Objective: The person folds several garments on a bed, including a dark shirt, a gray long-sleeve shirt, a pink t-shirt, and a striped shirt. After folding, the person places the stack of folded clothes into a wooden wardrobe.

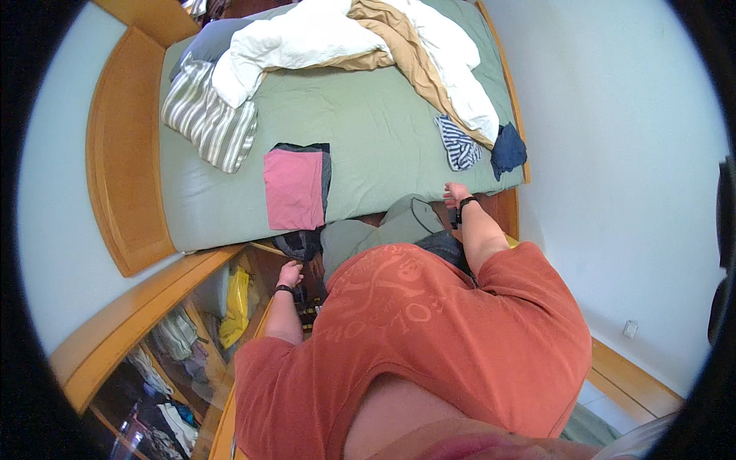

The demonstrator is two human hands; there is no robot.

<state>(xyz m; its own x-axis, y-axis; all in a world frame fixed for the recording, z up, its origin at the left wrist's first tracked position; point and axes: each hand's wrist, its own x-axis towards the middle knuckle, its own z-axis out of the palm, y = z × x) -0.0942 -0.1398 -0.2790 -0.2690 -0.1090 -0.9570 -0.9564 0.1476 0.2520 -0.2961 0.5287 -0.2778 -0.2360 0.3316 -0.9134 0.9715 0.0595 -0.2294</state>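
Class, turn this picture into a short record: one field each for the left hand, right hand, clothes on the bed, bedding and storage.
Left hand: near a dark bundle beside the bed; grip unclear
Right hand: open, apparently empty, nearest the blue-and-white striped cloth
Clothes on bed: pink cloth lying over darker ones; striped cloth beside a navy cloth
Bedding: green sheet, rumpled white-and-tan duvet, striped pillow
Storage: wooden cabinet containing clothes

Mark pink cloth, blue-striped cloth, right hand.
Pink cloth [294, 188]: head view, middle of top face.
Blue-striped cloth [461, 146]: head view, middle of striped surface.
Right hand [456, 193]: head view, middle of hand.
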